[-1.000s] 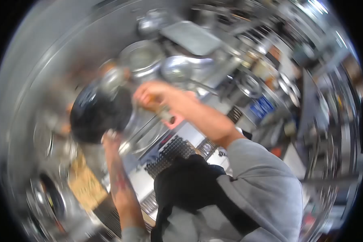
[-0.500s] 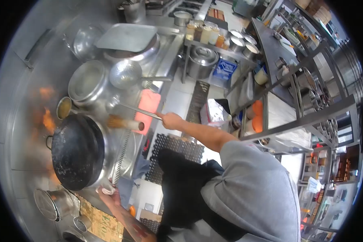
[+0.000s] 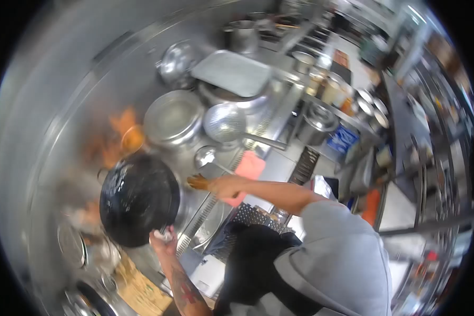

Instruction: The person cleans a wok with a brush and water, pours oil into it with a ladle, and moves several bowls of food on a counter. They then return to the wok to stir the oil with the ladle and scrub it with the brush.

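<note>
Black and tilted, the wok (image 3: 138,197) fills the head view's left centre, its mouth turned toward the steel back wall (image 3: 58,105), where orange flames (image 3: 122,124) lick at about 11 o'clock from it. The left hand (image 3: 163,239) sits at the wok's 5 o'clock rim, closed around a white cloth (image 3: 167,235) wrapped on the handle. The right hand (image 3: 224,185) lies at 3 o'clock from the wok, just beside its rim, fingers wrapped round a brush (image 3: 197,181) whose orange bristle end points at 9 o'clock toward the pan; this hand is the nearer to the wok's mouth. A ladle (image 3: 205,156) lies just above the brush, handle running toward 4 o'clock. Behind stand a round steel pot (image 3: 174,122), a strainer (image 3: 225,124) and a flat tray (image 3: 231,71); shelving with containers crowds the right.
</note>
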The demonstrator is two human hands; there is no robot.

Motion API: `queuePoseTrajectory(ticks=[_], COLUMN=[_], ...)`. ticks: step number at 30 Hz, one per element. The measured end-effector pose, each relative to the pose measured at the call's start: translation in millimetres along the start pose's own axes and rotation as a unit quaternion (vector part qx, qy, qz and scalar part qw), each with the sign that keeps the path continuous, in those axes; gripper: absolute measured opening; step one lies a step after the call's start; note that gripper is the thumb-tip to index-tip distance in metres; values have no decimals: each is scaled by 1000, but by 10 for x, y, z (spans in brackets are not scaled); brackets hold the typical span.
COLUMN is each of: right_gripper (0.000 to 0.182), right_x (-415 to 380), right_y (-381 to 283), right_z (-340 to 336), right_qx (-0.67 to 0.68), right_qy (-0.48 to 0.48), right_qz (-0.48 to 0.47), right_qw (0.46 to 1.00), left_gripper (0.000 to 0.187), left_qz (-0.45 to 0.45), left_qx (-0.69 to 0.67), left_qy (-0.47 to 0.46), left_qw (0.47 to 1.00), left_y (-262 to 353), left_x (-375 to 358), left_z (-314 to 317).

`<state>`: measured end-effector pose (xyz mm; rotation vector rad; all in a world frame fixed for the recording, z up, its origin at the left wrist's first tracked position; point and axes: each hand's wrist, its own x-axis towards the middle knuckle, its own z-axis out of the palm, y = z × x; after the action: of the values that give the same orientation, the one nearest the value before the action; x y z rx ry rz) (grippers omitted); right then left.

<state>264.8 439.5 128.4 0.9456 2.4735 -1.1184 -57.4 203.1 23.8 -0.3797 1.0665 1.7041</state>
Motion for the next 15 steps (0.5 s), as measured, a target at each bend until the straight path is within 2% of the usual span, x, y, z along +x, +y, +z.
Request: queuePoseTrajectory(ticks=[1,2,3,4,5,6,7,8,9,11,12,14,15], right_gripper=[65,69,70,75,76,76,72,69,69,61,51,45,28], right_x=[-247,-540,-185,-289,-82,86,252,424,538,645,661,1223,1580], right_y=[-186,-416,-134,-610,-782,-915,-994,-1075,-1207,-1656,-2013,-2315,-2388], right_z=[-288,-613,-488,-665,-607,-548,-586,-739,-847,-1171,-1293,-1058,-658], right_qx=[116,129,200,99,68,51,-89,-234,-241,-356,-383,-360,-287], right_qy=[9,41,80,149,210,277,184,104,85,26,-17,-203,-156], right_qz=[-21,-36,-140,-106,-184,-257,-229,-196,-217,-261,-263,-315,-417], right_qw=[993,990,966,978,958,925,952,947,942,897,885,854,848], left_gripper=[38,38,35,32,26,20,20,18,18,20,20,19,19], left_qz=[4,-4,0,66,48,80,76,76,84,65,68,102,107], left_qx=[-5,-39,-140,-135,-119,-92,-65,-93,-90,-86,-97,-89,-91], left_qy=[49,57,36,-22,46,77,8,33,50,56,67,119,119], left_qw=[999,998,990,988,991,990,995,992,991,993,991,984,983], left_y=[-32,0,15,-63,-64,-116,-142,-201,-206,-221,-237,-227,-204], left_x=[-699,-815,-748,-452,-522,-469,-347,-266,-294,-290,-298,-347,-371], left_z=[638,735,636,323,387,374,239,252,338,374,451,659,647])
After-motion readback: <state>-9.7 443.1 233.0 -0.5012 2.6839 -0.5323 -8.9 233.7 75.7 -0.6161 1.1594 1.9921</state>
